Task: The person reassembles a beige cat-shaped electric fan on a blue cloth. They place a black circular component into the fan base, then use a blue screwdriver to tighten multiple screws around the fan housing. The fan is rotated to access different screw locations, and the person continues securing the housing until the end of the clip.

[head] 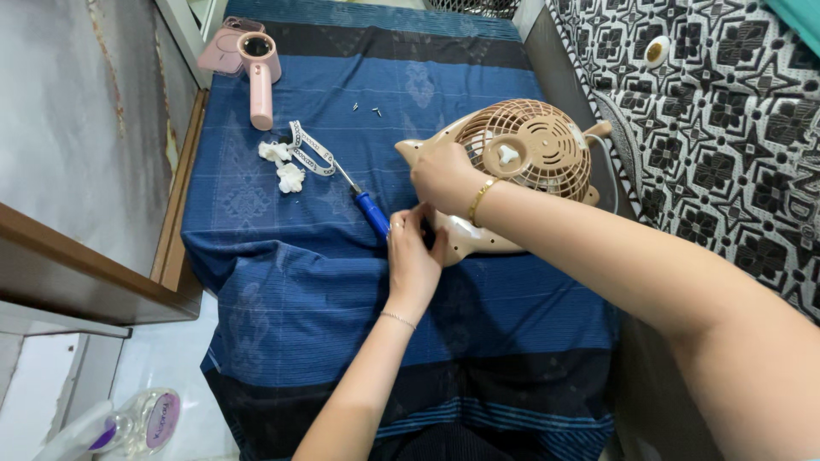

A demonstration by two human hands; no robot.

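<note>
A beige table fan point(530, 149) lies tilted on a blue patterned cloth point(342, 290), with its round grille facing up. My right hand point(442, 175), a gold bracelet at its wrist, grips the fan's housing at the left edge of the grille. My left hand point(414, 252) reaches in from below and closes on the fan's lower body, under the right hand. A screwdriver with a blue handle point(371, 213) rests on the cloth just left of my left hand, touching or nearly touching the thumb.
Small screws point(367, 109) lie loose at the cloth's far middle. A patterned strap point(312, 154) and white tissue bits point(284, 168) sit left of the screwdriver. A pink handheld dryer point(260, 81) is far left. Black-and-white fabric point(717, 128) borders the right, a wooden ledge point(102, 273) the left.
</note>
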